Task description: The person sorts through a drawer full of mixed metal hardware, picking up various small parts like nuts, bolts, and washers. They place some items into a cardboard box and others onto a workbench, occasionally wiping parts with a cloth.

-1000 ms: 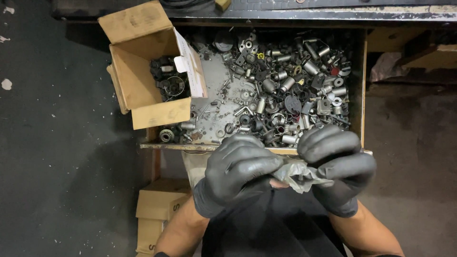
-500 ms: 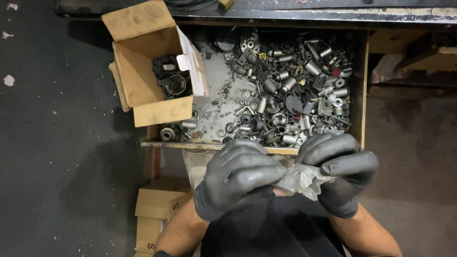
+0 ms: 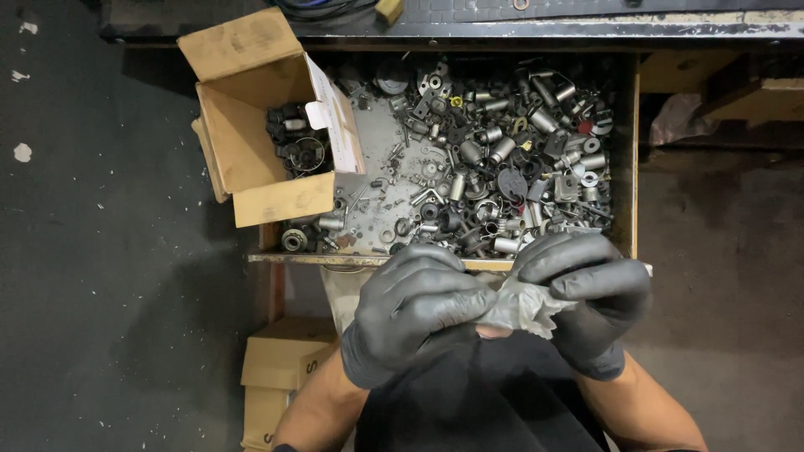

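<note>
Head view: you look straight down at your two gloved hands, held close together just below the front edge of an open drawer.
Left hand: your left hand (image 3: 414, 314), in a dark grey glove, is curled with its fingers bent over and pressed onto the near end of a crumpled plastic bag (image 3: 521, 303).
Right hand: your right hand (image 3: 590, 297), gloved the same, is curled too, its fingers folded down over the far end of the bag.
Grip: both hands are closed on the bag, pinching it between fingers and thumbs; neither hand is spread.
Bag position: the bag sits between your two hands, bunched and pale grey, its middle showing in the gap and its ends hidden under your fingers. What it holds, if anything, you cannot tell from this view.
Drawer: the wooden drawer (image 3: 630, 159) lies just beyond your hands, and holds a dense heap of small metal parts (image 3: 502, 159), mostly bushings, sleeves and springs.
Open box: a cardboard box (image 3: 251, 134) rests tilted in the drawer's left corner, flaps open, with dark parts inside.
Lower boxes: more cardboard boxes (image 3: 280, 368) sit beside your left forearm.
</note>
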